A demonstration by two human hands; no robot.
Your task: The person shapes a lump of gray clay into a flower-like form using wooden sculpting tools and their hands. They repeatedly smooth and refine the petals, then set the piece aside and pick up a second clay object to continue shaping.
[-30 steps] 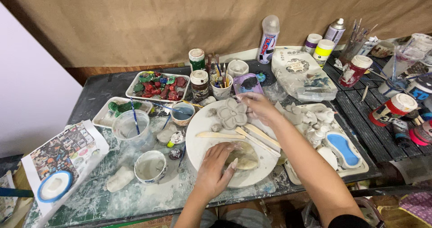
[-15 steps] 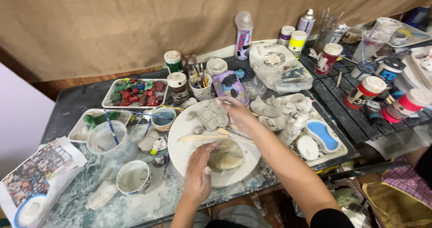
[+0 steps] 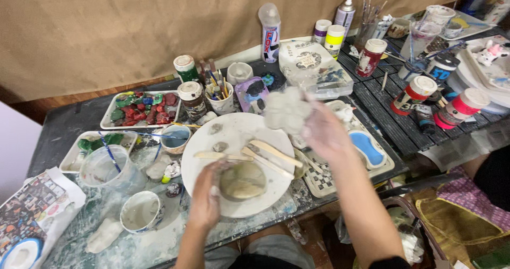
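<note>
My right hand (image 3: 324, 131) holds a lump of pale grey clay (image 3: 287, 109) lifted above the round white board (image 3: 210, 136). My left hand (image 3: 206, 194) rests on the board's near left side, touching a flattened disc of brownish clay (image 3: 243, 181). Wooden modelling sticks (image 3: 268, 155) lie across the board, and small clay bits (image 3: 220, 147) sit near its far side.
A tray of red and green painted pieces (image 3: 139, 108), a cup of brushes (image 3: 219, 100), paint jars (image 3: 187, 67), a spray can (image 3: 270, 32), water cups (image 3: 106, 168) and a white bowl (image 3: 139, 211) crowd the table. A tray with a blue shape (image 3: 366, 147) lies to the right.
My right hand has lifted the grey clay lump off the board's far side and raised it. My left hand stays on the flattened disc. The view has shifted.
</note>
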